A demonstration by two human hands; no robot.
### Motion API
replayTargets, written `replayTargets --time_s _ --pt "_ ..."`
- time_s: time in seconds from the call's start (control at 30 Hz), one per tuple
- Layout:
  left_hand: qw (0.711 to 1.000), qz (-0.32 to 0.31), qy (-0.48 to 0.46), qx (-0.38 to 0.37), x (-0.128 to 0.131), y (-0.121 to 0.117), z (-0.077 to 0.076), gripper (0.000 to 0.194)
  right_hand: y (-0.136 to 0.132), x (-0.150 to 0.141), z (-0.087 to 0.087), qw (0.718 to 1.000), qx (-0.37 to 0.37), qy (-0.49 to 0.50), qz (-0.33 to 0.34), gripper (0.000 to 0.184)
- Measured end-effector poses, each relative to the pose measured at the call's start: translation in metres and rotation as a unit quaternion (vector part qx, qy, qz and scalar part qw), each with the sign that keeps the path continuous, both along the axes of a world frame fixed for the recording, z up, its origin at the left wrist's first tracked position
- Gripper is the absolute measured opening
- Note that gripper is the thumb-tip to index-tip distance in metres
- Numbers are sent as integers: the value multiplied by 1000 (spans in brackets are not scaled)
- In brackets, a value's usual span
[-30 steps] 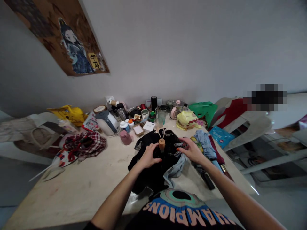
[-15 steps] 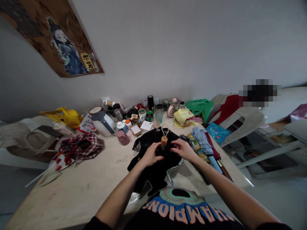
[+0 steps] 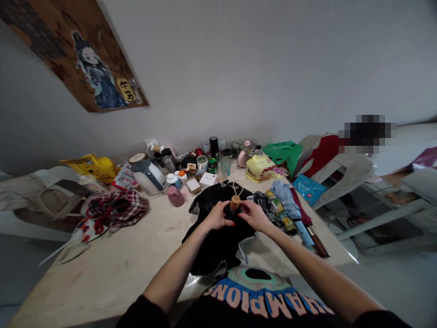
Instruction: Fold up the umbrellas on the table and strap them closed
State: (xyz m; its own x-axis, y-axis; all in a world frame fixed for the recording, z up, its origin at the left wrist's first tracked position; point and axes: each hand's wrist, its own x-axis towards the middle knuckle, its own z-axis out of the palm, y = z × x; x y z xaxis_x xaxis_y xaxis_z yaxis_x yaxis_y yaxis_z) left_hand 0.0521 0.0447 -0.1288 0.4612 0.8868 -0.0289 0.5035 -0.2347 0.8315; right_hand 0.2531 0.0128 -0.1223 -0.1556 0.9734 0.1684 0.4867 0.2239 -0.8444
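Observation:
A black umbrella (image 3: 211, 248) lies on the table in front of me, its canopy loose and crumpled, with a pale underside at the edges. Its short wooden handle (image 3: 235, 202) points up and away from me and carries a light cord loop (image 3: 238, 184). On the left of the handle, my left hand (image 3: 218, 216) curls its fingers into the black cloth, thumb bent toward the middle. From the right side my right hand (image 3: 254, 216) pinches the cloth just below the handle. The fingertips of both hands are partly hidden against the dark fabric.
Folded umbrellas (image 3: 287, 202) lie to the right, some with blue or brown handles. A pink cup (image 3: 175, 197), an electric kettle (image 3: 149, 176), bottles and boxes line the back. Plaid cloth (image 3: 131, 207) lies left. Chairs flank the table; another person is at the right.
My right hand has moved left, closer to the handle, and its fingers have drawn together. The handle and cord loop have shifted slightly. My left hand stays beside the handle.

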Motion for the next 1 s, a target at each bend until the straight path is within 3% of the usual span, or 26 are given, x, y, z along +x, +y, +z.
replayTargets --time_s 0.13,0.37,0.47,0.53,0.6,0.67,0.73,0.87,1.0 --pt "1000 9 27 7 1 -6 1 64 0 -4 -1 999 -32 27 24 60" --pt "999 17 18 35 2 -18 5 67 -9 -1 17 992 -43 -3 121 65" --pt "1000 12 -10 9 1 -23 6 75 -12 -1 21 983 -22 -31 179 78" --pt "998 13 -48 -30 1 -28 4 86 -11 -2 19 985 1 -44 168 85" --pt "994 17 -82 -64 0 -31 1 88 -6 -5 14 991 5 -48 124 75" --pt "993 26 -91 -66 -2 -32 -1 78 -2 -8 9 994 -3 -52 91 55" --pt "995 38 -78 -40 -4 -32 0 65 1 -14 7 994 -7 -60 92 48" --pt "998 43 -34 21 -9 -30 6 60 -1 -27 8 993 13 -61 105 63" --pt "1000 -21 4 21 -14 -34 15 62 -5 -34 7 998 55 -25 36 60"
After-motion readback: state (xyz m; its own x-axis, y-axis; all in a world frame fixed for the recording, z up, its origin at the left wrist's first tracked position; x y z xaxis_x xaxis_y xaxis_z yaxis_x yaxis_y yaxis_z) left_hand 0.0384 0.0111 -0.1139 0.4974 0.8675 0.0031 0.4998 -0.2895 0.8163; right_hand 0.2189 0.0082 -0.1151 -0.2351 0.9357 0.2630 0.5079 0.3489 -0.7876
